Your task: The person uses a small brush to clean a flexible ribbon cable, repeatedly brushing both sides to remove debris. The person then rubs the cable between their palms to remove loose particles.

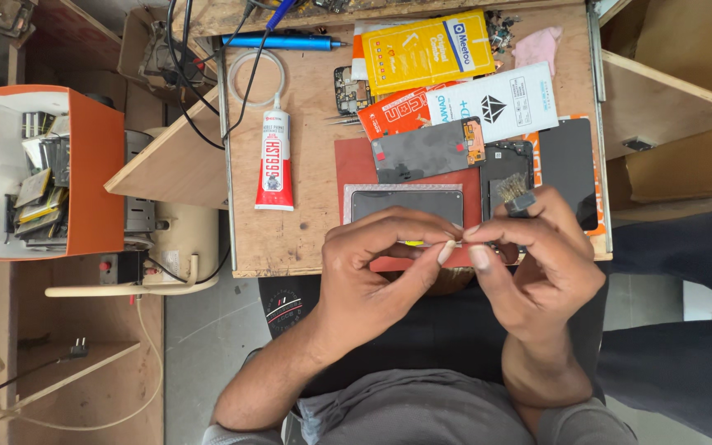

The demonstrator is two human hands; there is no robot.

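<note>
My left hand (385,264) and my right hand (537,259) meet over the near edge of a small wooden worktable (306,222). Their fingertips pinch together around something tiny with a bit of yellow showing; what it is cannot be made out. My right hand also grips a small dark brush (515,194), bristles pointing away. Just beyond my left hand lies a phone frame with a dark screen (405,202) on a red mat (354,161). A grey phone back panel (426,150) and a black phone part (504,165) lie past it.
A red-and-white glue tube (274,161) lies left of the mat. Yellow, orange and white flat packages (455,78) sit at the back, with a blue pen-like tool (282,41) and a pink cloth (537,45). An orange box of parts (96,177) stands far left.
</note>
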